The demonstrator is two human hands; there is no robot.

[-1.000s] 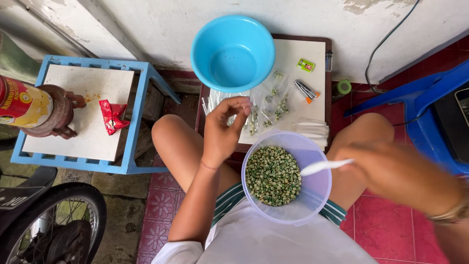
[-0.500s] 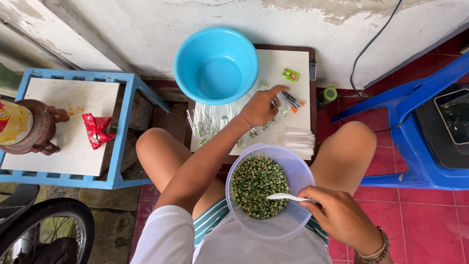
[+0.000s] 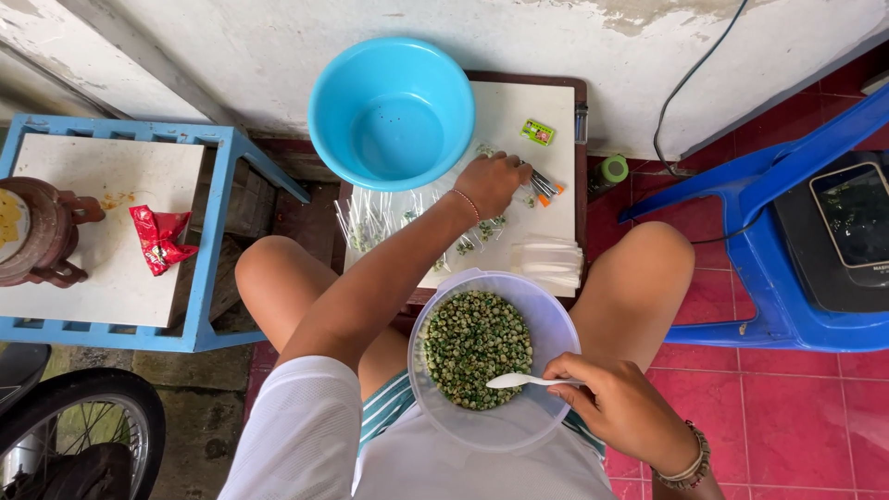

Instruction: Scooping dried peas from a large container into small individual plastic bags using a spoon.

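White board (image 3: 546, 125): left hand (image 3: 491, 181) stays near lighters (image 3: 544, 185), possibly touching; spoon (image 3: 528, 381) unmoved.

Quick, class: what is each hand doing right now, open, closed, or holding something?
Left hand: curled, fingers down on the small packets on the white board; grip cannot be told.
Right hand: closed on a white spoon.

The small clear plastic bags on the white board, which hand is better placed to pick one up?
Probably the left hand: it is stretched over the white board, beside the small clear plastic bags. The right hand holds a white plastic spoon in the clear round tub.
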